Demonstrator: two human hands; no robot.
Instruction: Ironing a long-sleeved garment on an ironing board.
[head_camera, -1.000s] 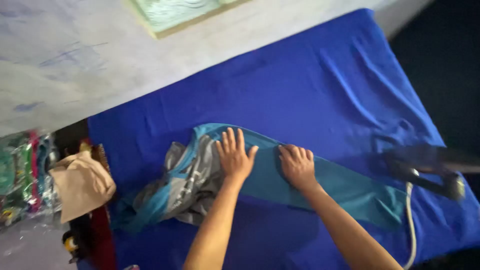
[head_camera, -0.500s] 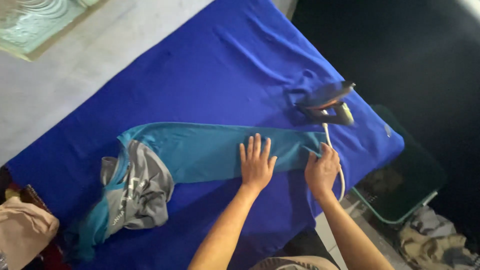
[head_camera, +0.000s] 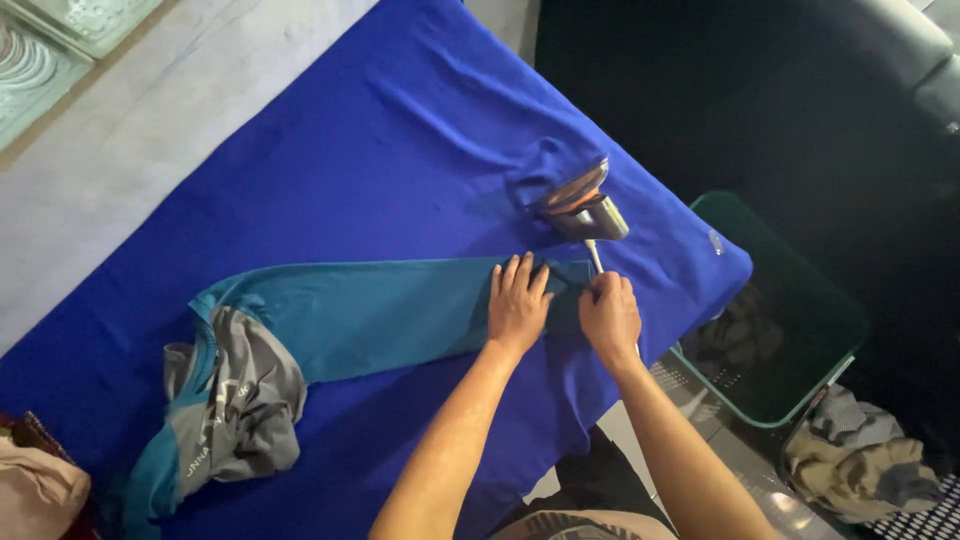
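A teal and grey garment (head_camera: 340, 320) lies stretched across a table covered with a blue cloth (head_camera: 400, 150). Its grey part is bunched at the left end (head_camera: 235, 400). My left hand (head_camera: 517, 303) presses flat on the teal sleeve near its right end, fingers spread. My right hand (head_camera: 610, 315) rests at the sleeve's cuff, fingers curled on the fabric. A clothes iron (head_camera: 582, 205) stands on the blue cloth just beyond my hands, its white cord (head_camera: 596, 258) running down by my right hand.
A dark green bin (head_camera: 790, 330) stands off the table's right edge. Crumpled clothes (head_camera: 850, 465) lie on the floor at lower right. A beige cloth (head_camera: 35, 495) sits at the lower left corner. Grey floor and glass blocks (head_camera: 60, 40) are at upper left.
Both hands have slid rightwards along the teal sleeve, from its middle to its cuff near the iron. The view has shifted to the right with them.
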